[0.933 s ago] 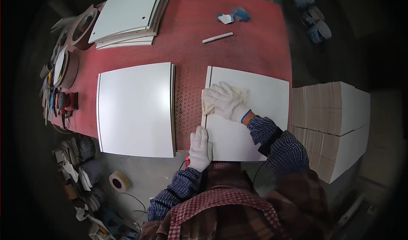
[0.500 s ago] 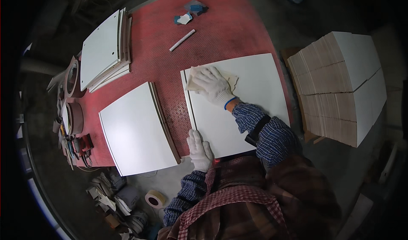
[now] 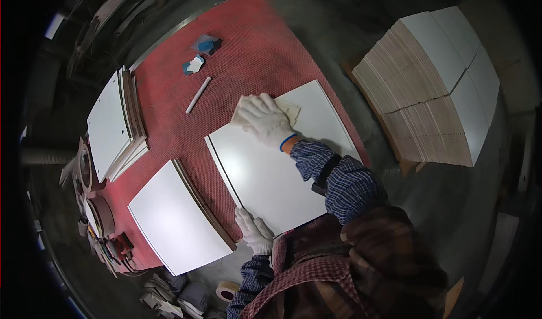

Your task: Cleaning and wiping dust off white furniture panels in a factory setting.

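A white flat panel (image 3: pixel 282 189) lies on the red textured tabletop in front of me. My right hand (image 3: pixel 265 118), in a white knit glove, is spread over a beige cloth (image 3: pixel 292 111) and presses it at the panel's far edge. Part of the cloth sticks out on both sides of the fingers. My left hand (image 3: pixel 254 232), gloved too, rests at the panel's near left corner, its fingers stretched along the edge and the thumb apart.
To the left lie a short stack of white panels (image 3: pixel 175 217) and another stack (image 3: pixel 107 127) behind it. Tape rolls (image 3: pixel 100 216) and tools crowd the table's left edge. A white stick (image 3: pixel 199 95) lies farther back. Tall panel piles (image 3: pixel 418 93) stand right of the table.
My right hand has slid the cloth from the panel's far left corner rightward along the far edge. My left hand stays at the near left corner. The whole view has turned.
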A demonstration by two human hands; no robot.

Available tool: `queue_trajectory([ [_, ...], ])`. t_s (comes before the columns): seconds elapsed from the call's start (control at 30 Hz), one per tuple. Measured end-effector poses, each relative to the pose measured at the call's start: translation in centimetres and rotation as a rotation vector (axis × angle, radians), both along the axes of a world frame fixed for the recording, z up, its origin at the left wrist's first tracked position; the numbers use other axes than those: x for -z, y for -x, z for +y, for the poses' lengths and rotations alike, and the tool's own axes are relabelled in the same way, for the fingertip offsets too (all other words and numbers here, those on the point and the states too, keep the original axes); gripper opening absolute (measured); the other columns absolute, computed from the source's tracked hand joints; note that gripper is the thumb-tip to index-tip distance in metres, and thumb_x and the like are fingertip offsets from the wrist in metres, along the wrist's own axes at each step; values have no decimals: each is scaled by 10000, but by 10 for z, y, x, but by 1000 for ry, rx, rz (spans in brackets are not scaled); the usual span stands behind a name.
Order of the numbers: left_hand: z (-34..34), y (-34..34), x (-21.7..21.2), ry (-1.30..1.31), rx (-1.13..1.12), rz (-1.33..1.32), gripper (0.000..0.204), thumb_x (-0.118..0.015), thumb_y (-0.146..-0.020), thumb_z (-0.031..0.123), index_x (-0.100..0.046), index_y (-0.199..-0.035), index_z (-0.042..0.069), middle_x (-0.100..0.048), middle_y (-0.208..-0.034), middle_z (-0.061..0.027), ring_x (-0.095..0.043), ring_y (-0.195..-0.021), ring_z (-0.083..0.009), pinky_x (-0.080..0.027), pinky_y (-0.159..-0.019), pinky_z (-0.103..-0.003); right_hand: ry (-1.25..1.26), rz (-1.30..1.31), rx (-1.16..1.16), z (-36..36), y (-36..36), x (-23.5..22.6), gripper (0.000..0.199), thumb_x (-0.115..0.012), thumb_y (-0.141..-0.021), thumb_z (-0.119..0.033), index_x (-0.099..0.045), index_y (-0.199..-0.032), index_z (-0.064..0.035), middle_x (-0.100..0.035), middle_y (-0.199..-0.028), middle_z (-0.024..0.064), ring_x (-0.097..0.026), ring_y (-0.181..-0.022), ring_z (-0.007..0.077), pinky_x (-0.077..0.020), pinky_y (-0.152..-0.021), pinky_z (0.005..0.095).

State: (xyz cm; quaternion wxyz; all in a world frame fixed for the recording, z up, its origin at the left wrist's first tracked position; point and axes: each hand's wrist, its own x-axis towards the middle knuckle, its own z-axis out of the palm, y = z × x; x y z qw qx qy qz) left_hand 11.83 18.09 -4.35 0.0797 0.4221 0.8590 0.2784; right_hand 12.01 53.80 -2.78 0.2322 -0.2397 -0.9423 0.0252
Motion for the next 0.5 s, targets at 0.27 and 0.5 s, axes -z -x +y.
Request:
queue_trajectory([
  [0.27, 2, 0, -1, 2, 39, 9, 649, -487, -988, 99, -251, -1585, 10, -340, -1546, -364, -398, -1372, -559, -379, -1142, -525, 101, -37, 673, 47, -106, 11, 623, -467, -1009, -386, -409, -1524, -41, -379, -1605, 139, -250, -1517, 330, -115, -1260, 472],
  [0.5, -3, 2, 2, 52, -3, 14, 622, -489, -990, 130, -288, -1562, -6, -339, -1556, -348, -395, -1380, -550, -355, -1165, -522, 219, -108, -67, -106, -16, -7, 630, -548, -976, -421, -472, -1497, -75, -372, -1606, 111, -265, -1517, 288, -130, -1270, 490],
])
